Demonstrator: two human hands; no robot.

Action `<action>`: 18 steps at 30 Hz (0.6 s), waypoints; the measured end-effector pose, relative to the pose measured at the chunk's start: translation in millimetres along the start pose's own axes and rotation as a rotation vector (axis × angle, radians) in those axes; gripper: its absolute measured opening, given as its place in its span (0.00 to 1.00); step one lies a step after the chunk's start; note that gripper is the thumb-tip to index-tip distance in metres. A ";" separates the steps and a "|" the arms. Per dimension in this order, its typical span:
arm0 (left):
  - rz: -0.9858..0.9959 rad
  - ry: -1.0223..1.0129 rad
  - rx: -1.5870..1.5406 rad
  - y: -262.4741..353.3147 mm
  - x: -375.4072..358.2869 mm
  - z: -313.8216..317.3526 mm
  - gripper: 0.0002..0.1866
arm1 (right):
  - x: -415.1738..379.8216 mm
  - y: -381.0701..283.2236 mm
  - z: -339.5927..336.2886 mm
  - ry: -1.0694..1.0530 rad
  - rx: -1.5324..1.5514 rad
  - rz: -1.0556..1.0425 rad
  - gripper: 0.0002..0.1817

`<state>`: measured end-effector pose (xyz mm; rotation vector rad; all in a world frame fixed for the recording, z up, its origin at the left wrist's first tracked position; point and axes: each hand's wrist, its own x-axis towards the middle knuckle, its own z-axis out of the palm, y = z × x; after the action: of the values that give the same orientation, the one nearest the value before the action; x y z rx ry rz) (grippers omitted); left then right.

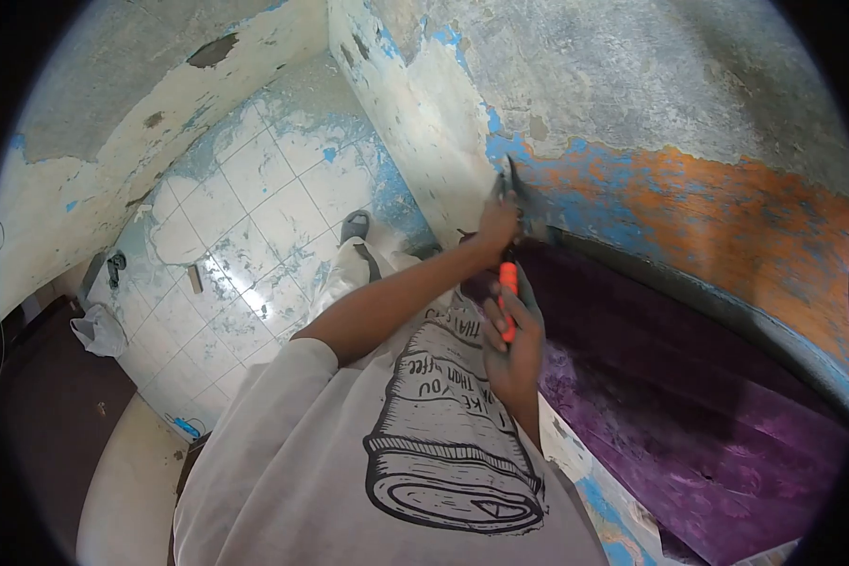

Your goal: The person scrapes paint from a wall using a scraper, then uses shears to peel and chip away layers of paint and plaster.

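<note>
My right hand [517,354] is closed round the orange handle of a tool [508,283], low in front of my shirt. Farther up, my left hand [498,226] is closed round the tool near its dark upper end. That end is blurred and overlaps the wall [623,193], where orange and blue paint shows below bare grey plaster; I cannot tell what kind of tool head it is. Just below and to the right of my hands lies a dark purple patterned cover [689,377].
Pale flakes lie over the tiled floor [255,179] on the left. A small brown block [195,278], a white plastic bag [99,330] and a dark pair of footwear [116,268] are there too. My grey slipper [356,224] stands near the wall corner.
</note>
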<state>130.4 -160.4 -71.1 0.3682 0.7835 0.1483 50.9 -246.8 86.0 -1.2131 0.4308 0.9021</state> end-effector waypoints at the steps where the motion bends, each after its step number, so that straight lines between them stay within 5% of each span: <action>1: -0.007 0.002 -0.004 3.1 6.0 -7.6 0.32 | 9.4 4.7 1.2 -0.025 0.012 0.017 0.29; 18: -0.035 -0.072 -0.005 -6.6 -1.2 -4.0 0.35 | -16.5 7.7 23.7 0.001 -0.070 -0.074 0.27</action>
<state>126.7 -165.8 -75.4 0.3530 0.7184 0.1039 31.0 -230.1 100.9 -1.2854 0.3558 0.8594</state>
